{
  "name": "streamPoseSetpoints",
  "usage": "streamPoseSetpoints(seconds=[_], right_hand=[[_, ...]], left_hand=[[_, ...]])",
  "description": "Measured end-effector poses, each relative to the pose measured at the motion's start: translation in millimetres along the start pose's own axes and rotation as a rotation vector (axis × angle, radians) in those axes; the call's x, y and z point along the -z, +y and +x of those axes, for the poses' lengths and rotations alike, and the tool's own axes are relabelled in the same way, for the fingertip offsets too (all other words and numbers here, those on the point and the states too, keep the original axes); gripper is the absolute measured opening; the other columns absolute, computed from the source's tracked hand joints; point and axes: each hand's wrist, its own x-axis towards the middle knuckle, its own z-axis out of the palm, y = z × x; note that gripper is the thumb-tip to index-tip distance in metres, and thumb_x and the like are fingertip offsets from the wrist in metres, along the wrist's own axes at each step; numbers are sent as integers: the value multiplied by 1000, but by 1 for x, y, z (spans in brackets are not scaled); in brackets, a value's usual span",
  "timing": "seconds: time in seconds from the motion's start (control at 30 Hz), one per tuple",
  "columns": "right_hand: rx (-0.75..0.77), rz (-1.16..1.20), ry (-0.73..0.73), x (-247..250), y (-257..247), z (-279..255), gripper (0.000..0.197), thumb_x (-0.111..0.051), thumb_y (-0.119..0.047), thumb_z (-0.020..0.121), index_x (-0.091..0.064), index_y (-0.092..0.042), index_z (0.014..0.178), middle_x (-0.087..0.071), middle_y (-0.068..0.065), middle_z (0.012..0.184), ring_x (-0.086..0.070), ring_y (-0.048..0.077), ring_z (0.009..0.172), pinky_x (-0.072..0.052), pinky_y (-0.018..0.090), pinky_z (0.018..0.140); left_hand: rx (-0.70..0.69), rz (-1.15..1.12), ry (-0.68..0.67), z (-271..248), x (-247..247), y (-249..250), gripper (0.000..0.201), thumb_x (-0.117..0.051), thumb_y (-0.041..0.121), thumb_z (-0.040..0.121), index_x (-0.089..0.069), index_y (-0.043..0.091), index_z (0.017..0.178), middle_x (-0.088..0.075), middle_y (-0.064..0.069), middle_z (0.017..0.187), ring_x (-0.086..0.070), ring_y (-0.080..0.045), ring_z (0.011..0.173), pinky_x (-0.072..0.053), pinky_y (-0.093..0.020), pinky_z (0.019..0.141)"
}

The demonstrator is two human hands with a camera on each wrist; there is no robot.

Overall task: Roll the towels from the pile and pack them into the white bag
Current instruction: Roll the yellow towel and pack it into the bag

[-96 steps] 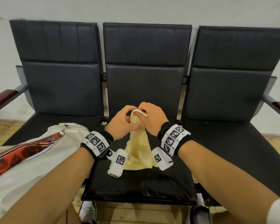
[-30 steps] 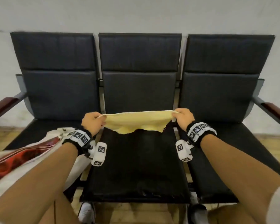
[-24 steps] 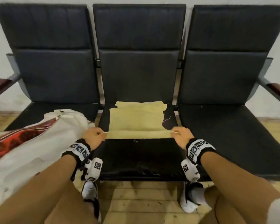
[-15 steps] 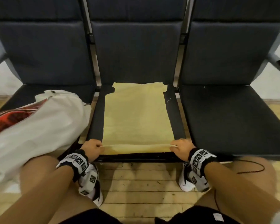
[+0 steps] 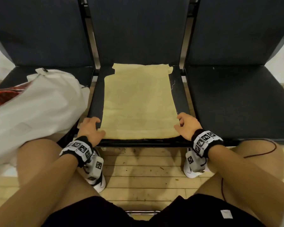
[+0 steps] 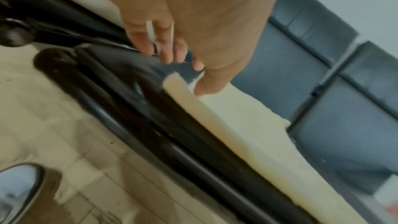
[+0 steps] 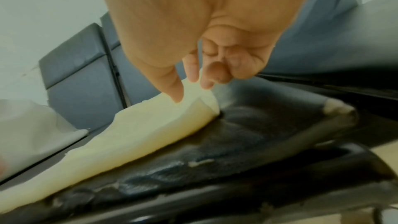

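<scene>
A pale yellow towel (image 5: 138, 102) lies spread flat on the middle black seat (image 5: 95, 102), its near edge folded into a narrow band. My left hand (image 5: 98, 126) is at the near left corner; its thumb touches the band (image 6: 247, 125) while the relaxed fingers (image 6: 168, 54) reach onto the bare seat. My right hand (image 5: 178, 122) is at the near right corner. In the right wrist view its thumb and fingers (image 7: 187, 89) pinch the raised corner of the towel (image 7: 140, 134). The white bag (image 5: 36, 104) lies on the left seat.
Something red and patterned (image 5: 3, 97) shows at the bag's open end. The right seat (image 5: 236, 102) is bare black vinyl. Below the seat's front edge are a wooden floor (image 5: 143, 169), my knees and white shoes (image 5: 193, 169). A thin cord (image 5: 259, 154) runs over my right knee.
The towel went from bunched between both hands to stretched wide, then laid flat on the middle seat and pulled to its front edge. My left hand has let go of its corner.
</scene>
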Motion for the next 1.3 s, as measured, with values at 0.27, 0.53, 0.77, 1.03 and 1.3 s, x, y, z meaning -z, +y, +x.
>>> streamPoseSetpoints(seconds=[0.27,0.53,0.77,1.03,1.3], right_hand=[[499,-372,-148,-41,-26,-10,44,-62,-41,89,-59,-23,129,-54,-3,131,-45,20,122,-40,36,103],[450,-253,-118,-46,-10,-6,25,-57,-26,96,-66,-18,119,-58,-1,123,-47,20,116,-42,36,100],[410,-195,-95,-43,-9,-7,17,-45,-17,100,-59,-16,110,-58,2,105,-51,25,102,-44,38,88],[303,-177,-130,-42,-16,-12,27,-35,-16,103,-52,-18,124,-57,2,99,-56,28,93,-47,38,80],[408,-290,157,-50,-20,-8,19,-62,-3,84,-68,-13,98,-63,4,103,-55,30,96,-38,38,79]], left_hand=[[-435,179,-128,-16,-35,26,34,-62,38,93,-60,22,123,-55,4,128,-47,-20,120,-42,-37,101],[-476,200,-1,-15,-47,13,35,-61,29,94,-63,18,127,-58,0,131,-49,-25,119,-43,-42,100],[-466,192,63,-14,-44,15,27,-46,22,102,-64,20,122,-66,0,118,-54,-26,113,-40,-42,93],[-411,249,51,-7,-40,15,27,-37,27,104,-55,23,124,-69,-1,108,-61,-26,99,-44,-43,89],[-453,347,227,-10,-45,17,24,-64,18,91,-66,20,115,-60,-3,116,-52,-29,108,-32,-46,91]])
